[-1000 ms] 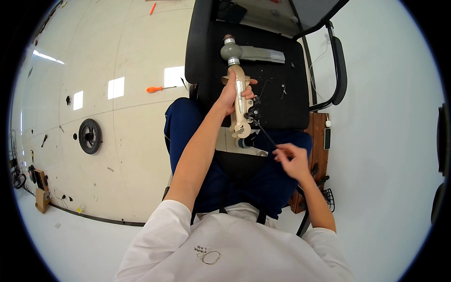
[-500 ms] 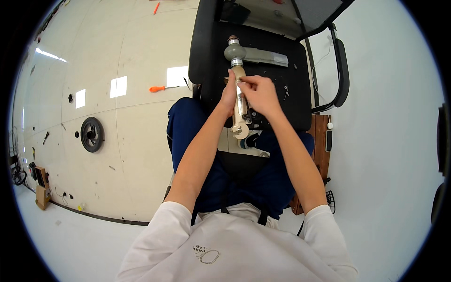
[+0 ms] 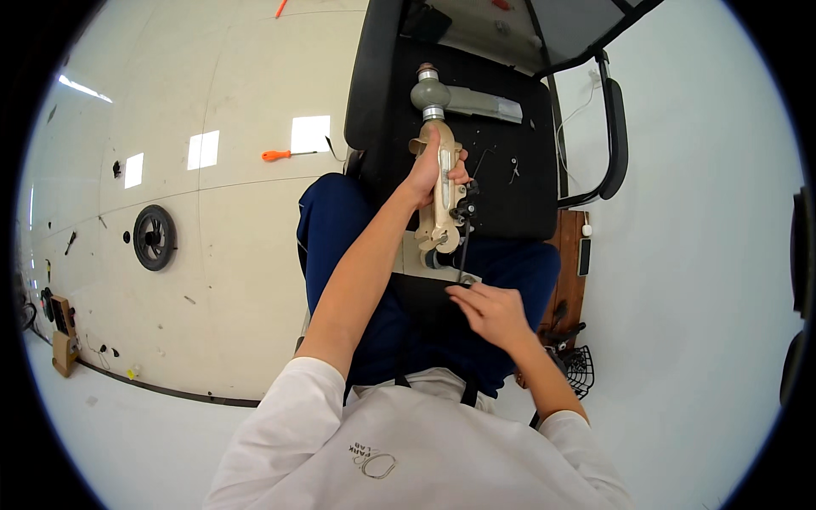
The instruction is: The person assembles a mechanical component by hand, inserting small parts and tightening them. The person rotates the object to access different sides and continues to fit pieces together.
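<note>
A long beige metal part (image 3: pixel 442 212) with a hooked lower end lies over the front of a black chair seat. My left hand (image 3: pixel 429 177) is wrapped round its middle, the thumb along the top and the fingertips showing on the right side. Beyond it, the part meets a grey rounded collar (image 3: pixel 431 93) with silver rings. Black fittings (image 3: pixel 465 209) and a dark cable (image 3: pixel 463 251) hang along its right side. Over my lap, my right hand (image 3: pixel 495 313) is closed in a pinch beside the cable's lower end; whatever its fingertips hold cannot be made out.
On the chair seat (image 3: pixel 518 204) lie a grey flat piece (image 3: pixel 484 104) and small loose bits (image 3: pixel 514 170). An orange-handled screwdriver (image 3: pixel 276 155) and a black wheel (image 3: pixel 154 238) are on the floor at left. The chair's armrest (image 3: pixel 614 140) rises at right.
My right hand has left the beige part and come down toward my lap. My left hand has turned and now wraps round the part, which has shifted slightly.
</note>
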`<state>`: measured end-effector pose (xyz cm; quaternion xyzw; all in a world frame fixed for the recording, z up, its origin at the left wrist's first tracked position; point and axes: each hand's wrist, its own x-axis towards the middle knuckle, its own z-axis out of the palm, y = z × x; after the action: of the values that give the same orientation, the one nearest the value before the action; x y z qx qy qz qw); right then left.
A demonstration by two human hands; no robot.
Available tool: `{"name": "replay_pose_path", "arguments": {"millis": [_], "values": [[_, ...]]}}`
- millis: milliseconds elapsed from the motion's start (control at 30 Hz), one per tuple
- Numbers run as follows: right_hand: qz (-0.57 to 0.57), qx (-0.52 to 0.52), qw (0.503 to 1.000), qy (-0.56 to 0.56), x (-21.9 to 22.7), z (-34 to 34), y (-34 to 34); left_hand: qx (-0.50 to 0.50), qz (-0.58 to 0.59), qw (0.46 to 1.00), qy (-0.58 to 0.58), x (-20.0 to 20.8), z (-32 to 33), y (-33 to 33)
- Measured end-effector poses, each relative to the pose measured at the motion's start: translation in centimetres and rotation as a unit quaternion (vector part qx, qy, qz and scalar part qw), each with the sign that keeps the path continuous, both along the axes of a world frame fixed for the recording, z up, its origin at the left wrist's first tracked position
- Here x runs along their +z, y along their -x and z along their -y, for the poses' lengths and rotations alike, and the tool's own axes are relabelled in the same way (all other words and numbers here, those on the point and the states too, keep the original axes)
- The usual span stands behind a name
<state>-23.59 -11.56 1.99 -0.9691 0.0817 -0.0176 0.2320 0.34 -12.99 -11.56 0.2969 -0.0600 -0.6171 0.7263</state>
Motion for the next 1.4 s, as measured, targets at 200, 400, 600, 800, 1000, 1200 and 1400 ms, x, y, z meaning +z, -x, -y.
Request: {"name": "replay_pose_path", "arguments": {"millis": [200, 400, 600, 800, 1000, 1200, 1400], "values": [[-0.073, 0.035, 0.992, 0.096, 1.6, 8.8, 1.7, 0.025, -0.005, 1.000, -0.013, 0.2, 0.2, 0.0], [-0.059, 0.000, 0.984, 0.169, 0.3, 14.8, -8.4, 0.015, -0.006, 1.000, 0.009, -0.4, -0.2, -0.4], [-0.050, -0.035, 0.996, -0.061, -1.0, 7.7, -15.7, 0.105, -0.021, 0.990, -0.093, 0.5, -0.1, 0.0], [-0.004, -0.049, 0.987, -0.154, -1.6, 3.2, -11.0, 0.003, -0.027, 0.999, 0.029, -1.1, 0.2, -0.1], [-0.026, 0.035, 0.999, 0.007, 1.0, -0.1, -6.7, 0.000, 0.010, 1.000, -0.012, 0.4, -0.3, 0.0], [-0.050, 0.059, 0.995, 0.060, 0.4, 4.8, -1.0, -0.003, 0.018, 0.999, -0.036, 0.7, 0.2, 0.1], [0.021, 0.010, 0.999, 0.049, -0.4, 13.3, -2.8, 0.006, 0.028, 0.999, -0.022, 0.3, 0.1, 0.0]]}}
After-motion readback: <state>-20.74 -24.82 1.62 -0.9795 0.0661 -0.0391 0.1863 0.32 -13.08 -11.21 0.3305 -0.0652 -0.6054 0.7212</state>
